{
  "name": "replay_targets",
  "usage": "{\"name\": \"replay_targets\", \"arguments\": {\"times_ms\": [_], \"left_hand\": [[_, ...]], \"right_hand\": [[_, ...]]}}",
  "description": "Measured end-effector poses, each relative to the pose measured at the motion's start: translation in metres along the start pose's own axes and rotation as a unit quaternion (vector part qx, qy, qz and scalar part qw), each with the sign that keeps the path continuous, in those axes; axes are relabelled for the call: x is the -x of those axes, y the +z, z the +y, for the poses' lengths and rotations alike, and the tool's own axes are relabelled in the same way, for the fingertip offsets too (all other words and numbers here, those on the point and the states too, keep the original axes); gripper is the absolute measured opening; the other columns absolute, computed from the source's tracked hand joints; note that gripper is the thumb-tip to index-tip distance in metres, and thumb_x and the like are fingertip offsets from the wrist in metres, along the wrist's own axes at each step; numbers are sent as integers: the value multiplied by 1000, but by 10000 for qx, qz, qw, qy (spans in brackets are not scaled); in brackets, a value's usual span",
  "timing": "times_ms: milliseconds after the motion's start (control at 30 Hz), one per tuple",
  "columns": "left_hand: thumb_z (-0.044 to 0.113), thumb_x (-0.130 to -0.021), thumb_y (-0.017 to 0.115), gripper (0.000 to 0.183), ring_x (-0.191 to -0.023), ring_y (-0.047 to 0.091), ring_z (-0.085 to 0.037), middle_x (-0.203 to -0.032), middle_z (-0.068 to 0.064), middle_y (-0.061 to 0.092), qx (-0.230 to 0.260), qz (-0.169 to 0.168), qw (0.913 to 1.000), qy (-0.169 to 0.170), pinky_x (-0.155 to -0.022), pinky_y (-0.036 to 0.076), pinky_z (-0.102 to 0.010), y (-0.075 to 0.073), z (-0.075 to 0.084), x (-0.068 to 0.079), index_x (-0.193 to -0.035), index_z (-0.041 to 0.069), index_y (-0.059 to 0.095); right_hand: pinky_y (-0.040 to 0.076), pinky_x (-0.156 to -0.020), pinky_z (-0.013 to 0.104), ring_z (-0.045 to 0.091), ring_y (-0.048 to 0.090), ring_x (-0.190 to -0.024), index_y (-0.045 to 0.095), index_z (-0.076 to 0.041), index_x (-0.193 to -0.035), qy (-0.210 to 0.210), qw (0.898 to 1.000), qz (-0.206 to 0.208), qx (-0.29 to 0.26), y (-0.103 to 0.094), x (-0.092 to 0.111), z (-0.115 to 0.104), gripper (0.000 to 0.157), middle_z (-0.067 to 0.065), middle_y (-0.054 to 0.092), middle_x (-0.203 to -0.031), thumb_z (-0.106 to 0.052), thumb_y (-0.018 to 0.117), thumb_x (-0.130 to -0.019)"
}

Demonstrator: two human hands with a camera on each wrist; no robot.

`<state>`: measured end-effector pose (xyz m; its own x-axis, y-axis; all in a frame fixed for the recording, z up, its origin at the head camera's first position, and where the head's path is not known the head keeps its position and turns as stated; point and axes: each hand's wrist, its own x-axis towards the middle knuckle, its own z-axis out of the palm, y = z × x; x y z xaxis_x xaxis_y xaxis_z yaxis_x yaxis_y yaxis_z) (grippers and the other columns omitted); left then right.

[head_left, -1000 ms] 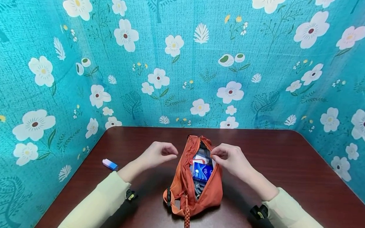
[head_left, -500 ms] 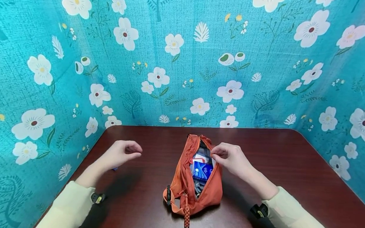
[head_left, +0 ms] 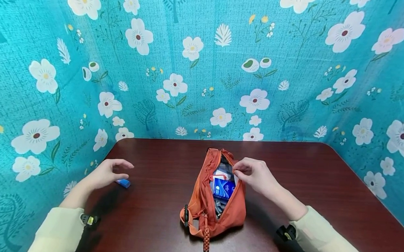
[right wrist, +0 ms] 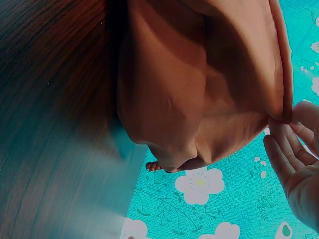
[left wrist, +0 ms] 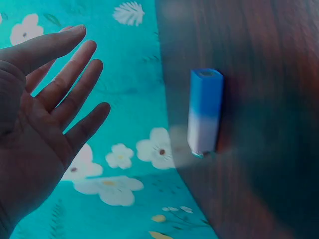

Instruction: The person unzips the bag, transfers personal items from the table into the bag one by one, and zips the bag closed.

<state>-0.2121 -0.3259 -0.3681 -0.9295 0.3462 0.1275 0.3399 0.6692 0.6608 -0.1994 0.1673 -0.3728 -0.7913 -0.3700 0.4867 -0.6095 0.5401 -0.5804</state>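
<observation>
A small squared stick, blue fading to pale at one end, lies on the table at the left; its exact kind does not show. Over it hovers my left hand, fingers apart and holding nothing, partly covering the stick in the head view. Mid-table sits an orange fabric waist bag, its zip undone and its mouth spread. My right hand pinches the right edge of that mouth between thumb and fingers, as the right wrist view also shows. Inside the bag show a blue box, something white and red, and greyish items.
The dark wooden table runs back to a teal flowered cloth that hangs around its sides. The bag's strap with a black buckle and a braided zip pull lie toward the near side.
My left hand has moved left from beside the bag to the small stick, its fingers spreading wider. My right hand has stayed at the bag's edge.
</observation>
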Motion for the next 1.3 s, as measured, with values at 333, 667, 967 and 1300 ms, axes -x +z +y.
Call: {"name": "replay_targets", "arguments": {"times_ms": [333, 667, 967, 1300], "left_hand": [[-8, -83, 68, 35, -88, 55, -30, -112, -24, 61, 227, -461, 9973, -530, -67, 53, -32, 5, -34, 8, -117, 0, 65], [-18, -79, 65, 38, -95, 56, -36, -109, -20, 61, 75, -511, 9947, -890, -73, 55, -42, 16, -45, 7, -113, 0, 67], [-20, -76, 66, 36, -92, 58, -32, -103, -15, 65, -358, -494, 9940, -909, -78, 54, -48, 21, -50, 3, -106, 0, 69], [-22, -72, 66, 36, -87, 56, -28, -96, -11, 65, -1243, -454, 9876, -841, -77, 53, -49, 24, -52, -7, -97, 2, 70]], "right_hand": [[56, -70, 34, 10, 64, -76, 72, -10, -91, 56, 10000, -36, -13, 1, 0, 2, 16, -5, 66, -84, 3, 75, -82], [56, -70, 31, 9, 64, -76, 72, -11, -91, -22, 10000, -20, 12, 1, 0, 3, 17, -6, 65, -84, 3, 74, -82], [55, -70, 29, 9, 64, -76, 72, -9, -91, 30, 10000, -12, -17, 1, 1, 3, 15, -6, 66, -84, 3, 75, -82], [56, -70, 33, 9, 65, -76, 72, -9, -91, 38, 10000, 45, -56, 1, 1, 4, 15, -5, 66, -84, 2, 75, -81]]}}
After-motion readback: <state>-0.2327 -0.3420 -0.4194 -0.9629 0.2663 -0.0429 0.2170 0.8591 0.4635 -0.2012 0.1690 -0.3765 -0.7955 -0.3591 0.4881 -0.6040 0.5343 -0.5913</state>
